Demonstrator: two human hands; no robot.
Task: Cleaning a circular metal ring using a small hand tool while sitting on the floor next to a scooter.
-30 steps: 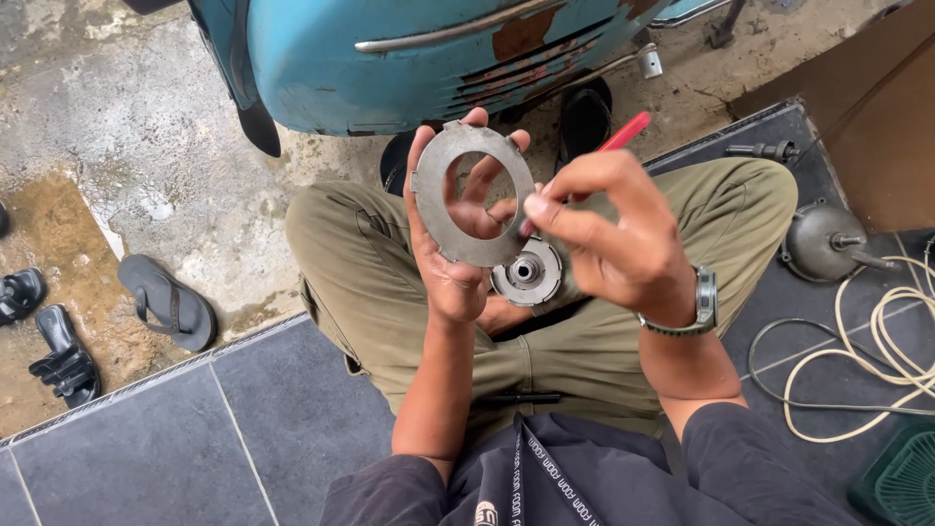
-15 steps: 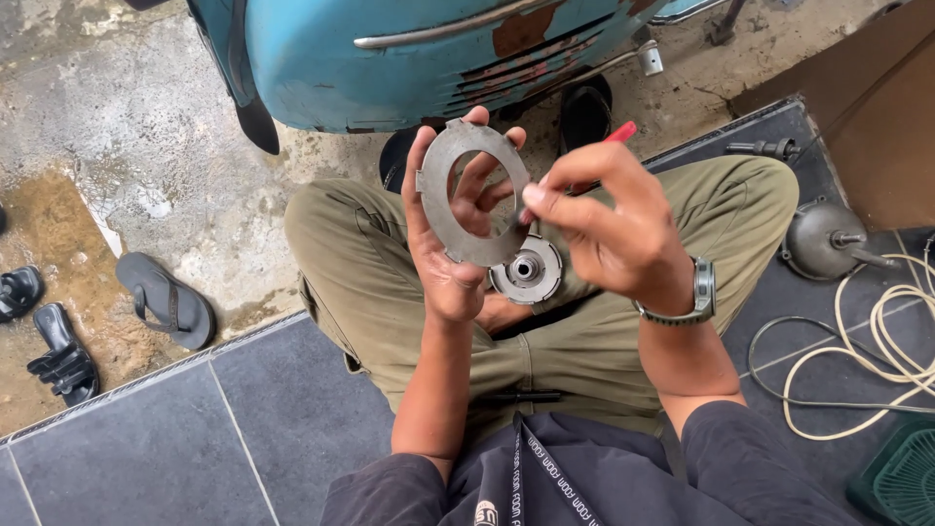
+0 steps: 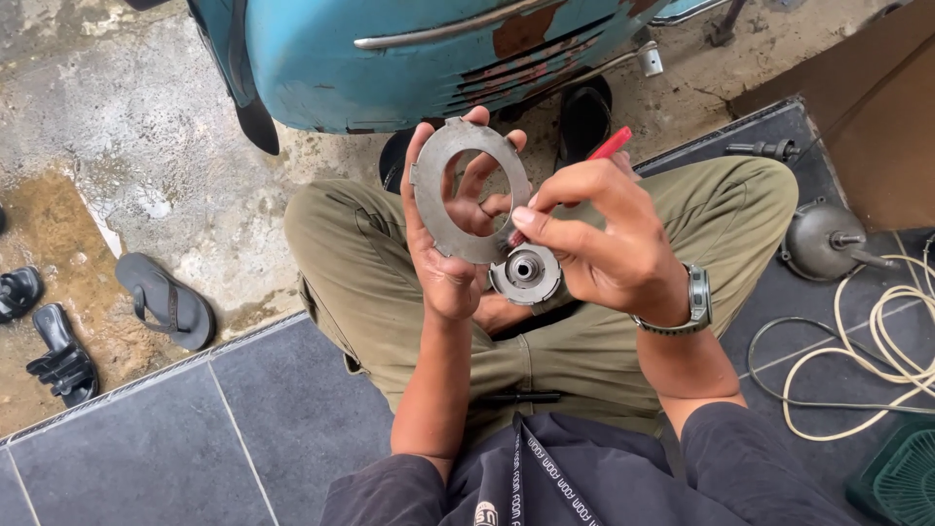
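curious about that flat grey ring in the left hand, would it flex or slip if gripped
The metal ring looks rigid: it keeps flat while the left hand holds it by one edge. Its notched rim probably aids grip. Thin, with a wide hole, likely fairly light.

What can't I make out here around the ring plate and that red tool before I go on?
All in the head view:
- Tip of the red-handled tool: hidden behind the right hand and the flat metal ring.
- Underside of the small round hub: it faces away, and the left hand covers its edge.
- Blue scooter body: cut off by the top edge.
- Green crate: cut off at the bottom-right corner.
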